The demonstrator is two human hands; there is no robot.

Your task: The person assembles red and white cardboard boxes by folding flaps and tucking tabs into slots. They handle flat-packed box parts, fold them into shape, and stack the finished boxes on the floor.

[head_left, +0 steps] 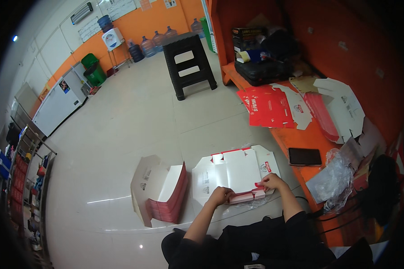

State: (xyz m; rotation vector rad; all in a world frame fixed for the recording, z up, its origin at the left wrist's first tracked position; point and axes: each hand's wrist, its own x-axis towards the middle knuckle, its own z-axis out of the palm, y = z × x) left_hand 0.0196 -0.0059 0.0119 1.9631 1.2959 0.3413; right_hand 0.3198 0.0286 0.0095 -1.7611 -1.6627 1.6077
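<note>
In front of me lies a partly folded white and red cardboard box (241, 167), its white inner face up. Low walls are raised along its near side. At the near left corner, my left hand (221, 196) is closed with its fingertips on the box's edge. My right hand (273, 182) pinches the box near a small red tab at the near right corner. Flat white cardboard (203, 180) with printed marks and clear plastic wrap extend from under the box. To the left stands a thick stack of folded red-edged boxes (167, 210) beside an upright white panel.
An orange bench (296, 145) on my right holds a dark phone (305, 156), red flat cartons (270, 107), crumpled plastic (332, 181) and a black bag (262, 71). A black stool (189, 62) stands ahead. A rack (24, 179) and a white freezer (60, 107) line the left.
</note>
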